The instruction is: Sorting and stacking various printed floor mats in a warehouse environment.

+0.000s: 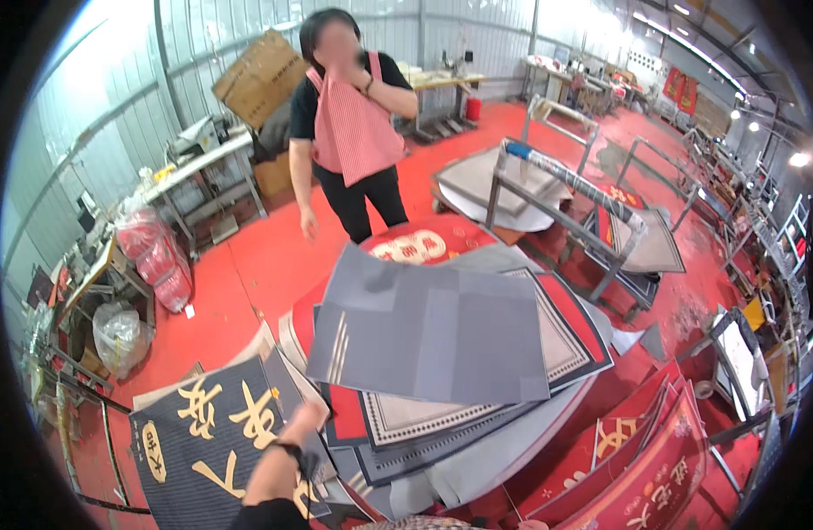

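Observation:
My left hand [306, 422], with a dark band on its wrist, is between a dark striped mat with gold characters [221, 433] and the left edge of a pile of mats. It is smeared, so its fingers do not show clearly. A grey patterned mat [433, 331] lies on top of the pile, over a beige mat with a dotted dark border [424, 422] and red ones. Only a bit of my right hand [532, 525] shows at the lower edge, beside red mats with gold lettering [636, 468]; its fingers are mostly hidden.
Across the pile stands a person in a red checked apron [358, 132], one hand raised to the face. Metal-framed carts [556, 177] with mats are at the right. Sewing tables [199, 168], a cardboard box [258, 79] and red wrapped bundles [159, 256] are at the left.

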Demonstrator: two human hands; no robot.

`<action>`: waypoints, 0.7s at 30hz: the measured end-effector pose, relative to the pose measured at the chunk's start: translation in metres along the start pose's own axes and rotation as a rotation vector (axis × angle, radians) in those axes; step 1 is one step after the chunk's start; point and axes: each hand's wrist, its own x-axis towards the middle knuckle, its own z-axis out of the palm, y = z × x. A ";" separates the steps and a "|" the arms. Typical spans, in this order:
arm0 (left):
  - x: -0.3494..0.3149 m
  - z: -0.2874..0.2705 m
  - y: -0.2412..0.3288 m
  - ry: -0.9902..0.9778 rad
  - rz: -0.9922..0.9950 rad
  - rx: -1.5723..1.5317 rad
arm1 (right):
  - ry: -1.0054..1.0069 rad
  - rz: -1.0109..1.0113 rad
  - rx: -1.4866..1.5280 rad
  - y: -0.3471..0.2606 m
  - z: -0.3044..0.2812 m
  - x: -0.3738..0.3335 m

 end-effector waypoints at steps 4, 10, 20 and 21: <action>-0.104 0.100 0.078 -0.360 0.530 -0.232 | 0.050 0.085 0.152 -0.030 -0.018 0.007; -0.203 0.128 0.140 -0.731 0.326 -0.355 | -0.189 0.065 0.060 -0.025 -0.059 0.070; -0.259 0.124 0.233 -0.382 0.045 -0.626 | -0.307 -0.029 -0.001 0.016 -0.145 0.117; -0.265 0.128 0.246 -0.379 0.052 -0.715 | -0.320 -0.031 -0.010 0.016 -0.155 0.113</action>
